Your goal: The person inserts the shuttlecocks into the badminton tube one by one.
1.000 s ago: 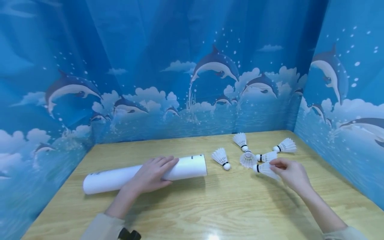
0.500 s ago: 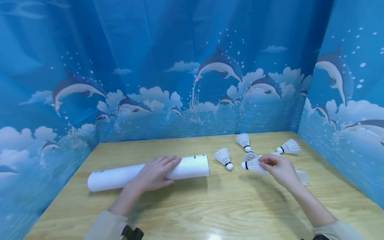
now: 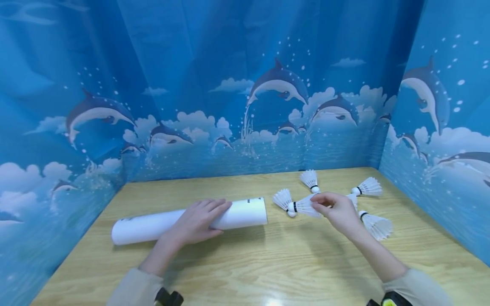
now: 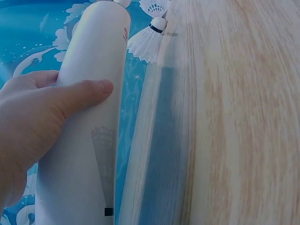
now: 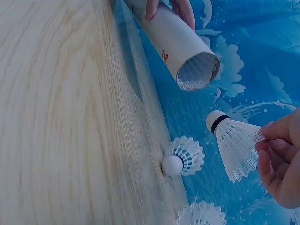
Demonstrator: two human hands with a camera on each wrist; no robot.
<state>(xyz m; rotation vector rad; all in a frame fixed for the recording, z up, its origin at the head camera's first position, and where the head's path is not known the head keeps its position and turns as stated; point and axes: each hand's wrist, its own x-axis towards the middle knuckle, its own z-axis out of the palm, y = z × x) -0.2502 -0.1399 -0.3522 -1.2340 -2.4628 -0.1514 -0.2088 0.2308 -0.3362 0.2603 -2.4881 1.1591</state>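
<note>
A white cardboard shuttlecock tube (image 3: 241,213) lies on its side, its open end to the right. My left hand (image 3: 193,223) grips it from above, with the thumb along the near side in the left wrist view. In the right wrist view, white feathered skirt shows just inside the tube's mouth (image 5: 197,72). My right hand (image 3: 338,211) pinches a white shuttlecock (image 5: 234,143) by the rim of its skirt. Its cork points left, towards the tube. In the head view it overlaps another shuttlecock (image 3: 282,198) lying near the tube's open end.
Several more shuttlecocks lie at the right: one at the back (image 3: 308,179), a far-right one (image 3: 368,187), and one near my right wrist (image 3: 377,225). Another is partly hidden behind my right hand. A blue dolphin-print curtain (image 3: 214,85) borders the wooden table (image 3: 245,263).
My right hand has carried the pinched shuttlecock leftwards, away from the group and closer to the tube. A shuttlecock now shows beside the right wrist. My left hand keeps its grip on the tube.
</note>
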